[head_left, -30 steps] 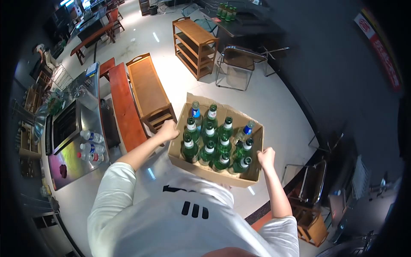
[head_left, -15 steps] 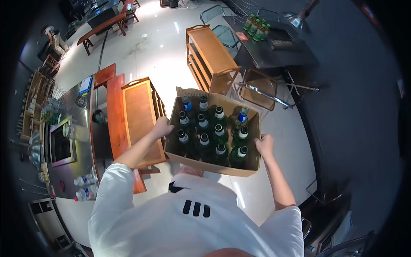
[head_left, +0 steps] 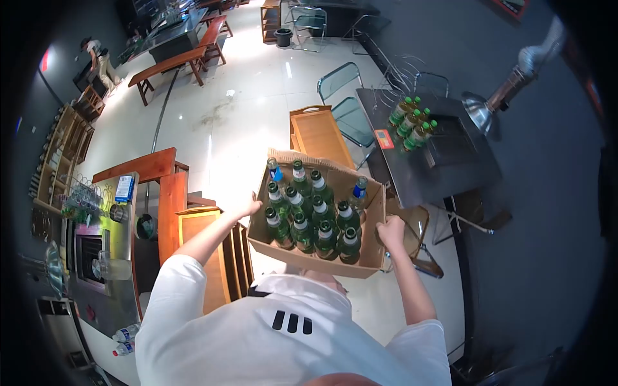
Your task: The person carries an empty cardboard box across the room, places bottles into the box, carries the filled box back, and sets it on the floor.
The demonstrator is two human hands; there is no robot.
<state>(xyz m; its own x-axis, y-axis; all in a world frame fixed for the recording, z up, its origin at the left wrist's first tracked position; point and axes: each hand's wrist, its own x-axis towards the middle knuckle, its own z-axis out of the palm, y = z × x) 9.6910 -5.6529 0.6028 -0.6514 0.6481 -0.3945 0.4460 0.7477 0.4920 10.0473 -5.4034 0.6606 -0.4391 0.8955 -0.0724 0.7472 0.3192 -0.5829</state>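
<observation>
An open cardboard box (head_left: 315, 261) is held up in front of my body. Several green glass bottles (head_left: 300, 231) stand inside it, along with a clear bottle with a blue label (head_left: 359, 190) at the right and another at the back left. My left hand (head_left: 251, 206) grips the box's left edge. On the right edge, my right hand (head_left: 391, 231) is closed over the cardboard. Both hands hold the box slightly tilted above the floor.
Wooden shelf carts (head_left: 203, 231) stand left and ahead (head_left: 322, 135). A dark table (head_left: 415, 174) with green-capped bottles (head_left: 412, 122) is at the right, beside folding chairs (head_left: 351, 122). A metal counter (head_left: 122, 302) lies left. Another person (head_left: 102, 63) stands far left.
The surroundings have shifted down in view as I moved forward. The dark table and its bottles are nearer, and the left cart is now beside me. Both hands still hold the box.
</observation>
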